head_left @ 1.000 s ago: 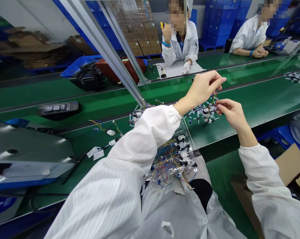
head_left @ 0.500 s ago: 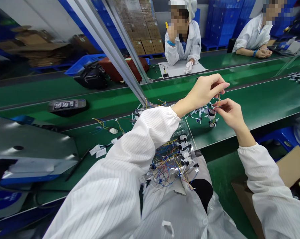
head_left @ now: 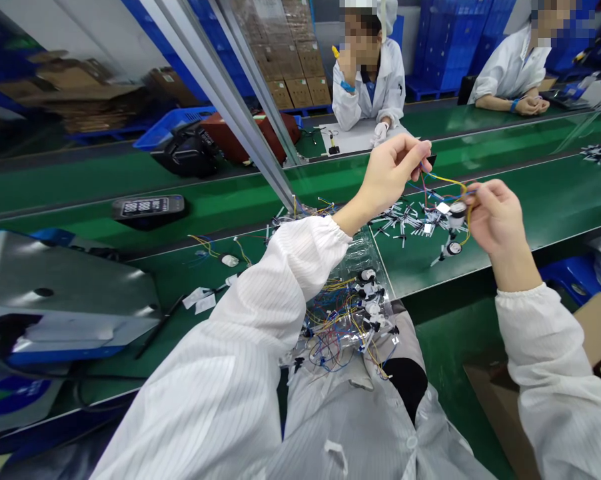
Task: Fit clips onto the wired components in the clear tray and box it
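Over bench (head_left: 525, 183), left hand (head_left: 393, 170) in pinch

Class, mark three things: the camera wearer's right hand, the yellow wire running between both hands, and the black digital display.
Right hand (head_left: 498, 217): head view, on the middle of the hand.
Yellow wire (head_left: 446, 179): head view, midway along its exposed stretch.
Black digital display (head_left: 148, 207): head view, on its lit panel.

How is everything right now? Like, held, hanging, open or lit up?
Left hand: pinching coloured wires
Right hand: pinching coloured wires too
Coloured wires: strung between the hands, curving
Black-and-white parts: hanging below the wires
Clear plastic tray: loaded with wired parts
Display box: showing white digits
Cardboard box: open, flap up
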Motion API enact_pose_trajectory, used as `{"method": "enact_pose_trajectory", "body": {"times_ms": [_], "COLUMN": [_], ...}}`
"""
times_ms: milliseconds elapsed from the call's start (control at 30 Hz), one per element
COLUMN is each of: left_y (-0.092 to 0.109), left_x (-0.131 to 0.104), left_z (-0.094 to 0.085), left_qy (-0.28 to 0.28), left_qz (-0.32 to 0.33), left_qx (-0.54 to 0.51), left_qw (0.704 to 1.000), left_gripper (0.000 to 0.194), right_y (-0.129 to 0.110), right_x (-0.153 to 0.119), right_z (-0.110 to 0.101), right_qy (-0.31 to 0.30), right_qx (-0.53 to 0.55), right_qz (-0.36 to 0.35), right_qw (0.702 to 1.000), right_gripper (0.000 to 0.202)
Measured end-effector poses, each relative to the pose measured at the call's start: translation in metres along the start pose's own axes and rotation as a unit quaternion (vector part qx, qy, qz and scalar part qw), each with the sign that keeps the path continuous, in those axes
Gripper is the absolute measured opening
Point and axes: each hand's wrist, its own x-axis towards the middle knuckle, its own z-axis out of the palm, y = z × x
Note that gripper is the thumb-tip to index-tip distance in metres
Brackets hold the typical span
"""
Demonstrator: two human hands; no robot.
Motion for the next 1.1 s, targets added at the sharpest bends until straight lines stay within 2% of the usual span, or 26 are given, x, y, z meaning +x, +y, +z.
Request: {"method": "enact_pose_trajectory", "body": {"times_ms": [200,333,500,633,733,833,900,1000,1100], "left_y": [0.000,-0.003,-0.018,-0.039,-0.049,-0.046,-0.039,-0.032,-0.038], "left_x": [-0.006,-0.011,-0.013,-0.016,-0.017,-0.014,-0.009,-0.003,-0.006], "left_z": [0.004,0.008,0.006,0.005,0.012,0.029,0.042,0.058,0.061], "left_qy": [-0.104,-0.151,-0.143,-0.125,-0.126,-0.122,-0.133,-0.190,-0.226], "left_qz": [0.002,0.004,0.013,-0.005,-0.017,-0.029,-0.034,-0.023,-0.017], "left_qx": [-0.032,-0.004,0.062,0.106,0.111,0.059,0.004,-0.044,-0.026], "left_qw": [0.994,0.989,0.988,0.987,0.986,0.990,0.990,0.980,0.974], "left_gripper": [0.035,0.030,0.026,0.029,0.028,0.049,0.058,0.047,0.032], "right_y": [-0.028,-0.039,-0.043,-0.046,-0.048,-0.052,-0.057,-0.067,-0.077], "right_x": [0.017,0.036,0.056,0.061,0.061,0.059,0.057,0.055,0.055], "right_z": [0.025,0.030,0.019,0.009,0.006,0.009,0.015,0.028,0.037], "right_qy": [0.000,0.011,0.023,0.014,0.014,-0.018,-0.035,-0.052,-0.045], "right_qx": [-0.167,-0.155,-0.081,-0.049,-0.045,-0.055,-0.050,-0.039,-0.042], "right_qz": [-0.049,-0.118,-0.150,-0.102,-0.073,-0.025,-0.020,-0.035,-0.058], "right_qw": [0.985,0.981,0.985,0.994,0.996,0.998,0.998,0.997,0.996], "right_gripper": [0.033,0.030,0.036,0.038,0.041,0.042,0.043,0.043,0.040]}}
